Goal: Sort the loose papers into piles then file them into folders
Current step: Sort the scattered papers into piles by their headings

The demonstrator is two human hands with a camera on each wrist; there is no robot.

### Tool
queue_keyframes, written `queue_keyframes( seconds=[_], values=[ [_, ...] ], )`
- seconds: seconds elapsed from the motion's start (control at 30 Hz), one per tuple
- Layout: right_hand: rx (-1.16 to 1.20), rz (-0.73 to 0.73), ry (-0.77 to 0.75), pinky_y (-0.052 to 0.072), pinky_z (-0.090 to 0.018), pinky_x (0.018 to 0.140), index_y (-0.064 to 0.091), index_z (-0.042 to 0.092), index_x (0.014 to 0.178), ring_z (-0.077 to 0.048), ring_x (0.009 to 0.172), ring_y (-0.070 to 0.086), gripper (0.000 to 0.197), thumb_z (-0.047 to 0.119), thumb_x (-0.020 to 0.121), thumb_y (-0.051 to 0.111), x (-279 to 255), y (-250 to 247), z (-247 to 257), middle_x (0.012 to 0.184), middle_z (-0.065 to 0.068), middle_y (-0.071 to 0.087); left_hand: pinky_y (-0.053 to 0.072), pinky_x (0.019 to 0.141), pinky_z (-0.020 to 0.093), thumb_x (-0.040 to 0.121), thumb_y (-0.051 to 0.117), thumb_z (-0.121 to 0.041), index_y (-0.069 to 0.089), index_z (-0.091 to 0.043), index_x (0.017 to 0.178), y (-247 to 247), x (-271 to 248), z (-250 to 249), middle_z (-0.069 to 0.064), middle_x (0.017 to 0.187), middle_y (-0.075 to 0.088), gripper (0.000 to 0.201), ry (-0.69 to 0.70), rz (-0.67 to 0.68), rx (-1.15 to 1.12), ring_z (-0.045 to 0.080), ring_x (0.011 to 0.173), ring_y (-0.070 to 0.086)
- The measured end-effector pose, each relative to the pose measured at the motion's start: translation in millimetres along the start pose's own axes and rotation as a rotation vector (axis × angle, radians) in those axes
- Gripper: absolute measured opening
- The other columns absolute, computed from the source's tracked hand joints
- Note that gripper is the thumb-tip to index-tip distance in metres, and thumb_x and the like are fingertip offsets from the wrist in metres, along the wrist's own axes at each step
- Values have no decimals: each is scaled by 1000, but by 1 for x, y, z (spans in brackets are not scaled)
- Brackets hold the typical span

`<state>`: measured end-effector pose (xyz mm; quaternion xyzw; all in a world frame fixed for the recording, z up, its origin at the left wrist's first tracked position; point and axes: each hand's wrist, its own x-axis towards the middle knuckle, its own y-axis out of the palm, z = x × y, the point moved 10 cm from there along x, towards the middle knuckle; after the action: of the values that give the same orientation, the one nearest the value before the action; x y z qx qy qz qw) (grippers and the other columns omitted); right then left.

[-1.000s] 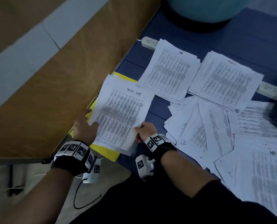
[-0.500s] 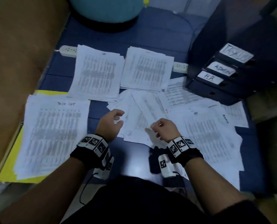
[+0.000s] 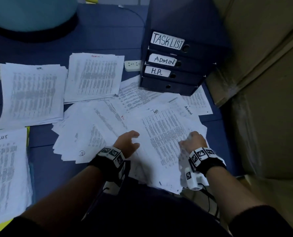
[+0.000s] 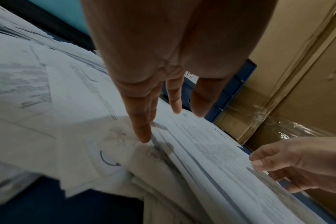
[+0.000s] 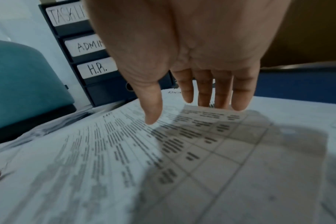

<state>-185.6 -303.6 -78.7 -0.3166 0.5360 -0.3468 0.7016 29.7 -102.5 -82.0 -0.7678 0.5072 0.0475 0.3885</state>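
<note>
Dark blue matting (image 3: 99,40) carries everything I am working over, with cardboard boxes (image 3: 262,82) along its right edge and a teal round thing (image 3: 31,12) at its far left corner. Four dark binders (image 3: 180,65) are stacked near the far right side; three bear labels reading TASK LIST, ADMIN and H.R., and the lowest shows no label to me.

Toward the far edge lie two squared piles, the HR pile (image 3: 31,94) on the left and the ADMIN pile (image 3: 94,77) just beside it, with a power strip (image 3: 133,65) between that pile and the binders. At the left edge sits the task list pile (image 3: 5,171) on a yellow folder (image 3: 28,132).

In the middle, close to me, the loose papers (image 3: 91,134) are fanned out and overlapping. My left hand (image 3: 128,144) hangs over them with fingers loosely extended, holding nothing; from the left wrist view one fingertip (image 4: 142,136) seems to touch a sheet. My right hand (image 3: 193,141) has the right edge of the HR sheet (image 3: 162,134) lifted, thumb above and fingers beneath it.
</note>
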Motion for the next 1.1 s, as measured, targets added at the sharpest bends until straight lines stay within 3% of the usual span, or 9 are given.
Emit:
queue_keyframes(
  seconds=[0.27, 0.4, 0.43, 0.47, 0.5, 0.67, 0.8, 0.87, 1.1],
  values=[
    [234, 77, -227, 38, -20, 66, 55, 9, 121, -18, 83, 48, 27, 12, 95, 61, -1, 4, 13, 103, -8, 53, 37, 78, 19, 87, 64, -12, 51, -15, 128, -3, 1, 3, 3, 131, 50, 44, -74, -102, -54, 14, 91, 53],
    [492, 76, -283, 44, -16, 54, 57, 4, 90, -16, 80, 29, 8, 9, 97, 56, -11, -19, 14, 71, -10, 54, 40, 81, 22, 86, 65, -10, 45, -15, 133, -8, -3, 12, 4, 139, 49, 51, -94, -122, -152, 23, 102, 58],
    [549, 75, -291, 47, -24, 60, 58, 0, 90, -18, 95, 24, 14, 12, 96, 58, -14, -24, 14, 112, -22, 47, 42, 84, 25, 86, 65, -9, 42, -14, 136, -11, -4, 13, 5, 140, 47, 55, -99, -134, -181, 25, 108, 57],
    [631, 93, -285, 44, -29, 61, 57, -2, 88, -17, 77, 32, 19, 16, 95, 59, -18, -24, 13, 75, 4, 35, 44, 86, 28, 87, 65, -10, 37, -15, 140, -15, -6, 15, 7, 139, 46, 60, -106, -154, -233, 26, 111, 56],
    [716, 115, -276, 41, -27, 61, 57, 1, 83, -17, 67, 40, 21, 18, 95, 59, -22, -24, 13, 65, 2, 45, 47, 86, 32, 87, 65, -10, 31, -16, 143, -19, -8, 17, 9, 136, 47, 66, -119, -179, -304, 26, 110, 55],
    [849, 223, -254, 29, -13, 41, 47, 14, 65, 0, 35, 35, 35, 15, 99, 54, -42, -6, 34, 40, 14, 40, 43, 59, 28, 85, 59, -3, 39, -14, 134, -48, -22, 24, 16, 82, 64, 54, -104, -300, -473, 9, 57, 50],
    [523, 77, -298, 28, -26, 56, 52, 4, 65, -16, 63, 40, 37, 25, 96, 58, -41, 3, 49, 61, -5, 42, 46, 57, 25, 86, 55, 5, 51, -9, 114, -71, -33, 52, 13, 91, 65, 32, -132, -362, -453, 18, 66, 59],
    [511, -23, -322, 30, -27, 57, 52, 10, 67, -19, 65, 40, 35, 23, 99, 52, -51, -5, 57, 60, -1, 43, 50, 74, 31, 87, 56, 3, 53, -9, 113, -86, -39, 73, 12, 102, 65, 29, -149, -389, -400, 26, 88, 62],
    [973, -390, -234, 39, -29, 64, 54, 12, 75, -15, 62, 43, 22, 16, 96, 53, -86, -42, 36, 63, 4, 48, 49, 65, 26, 89, 60, -9, 28, -13, 146, -128, -62, 131, 8, 128, 48, 65, -241, -459, -390, 25, 95, 54]
  ],
)
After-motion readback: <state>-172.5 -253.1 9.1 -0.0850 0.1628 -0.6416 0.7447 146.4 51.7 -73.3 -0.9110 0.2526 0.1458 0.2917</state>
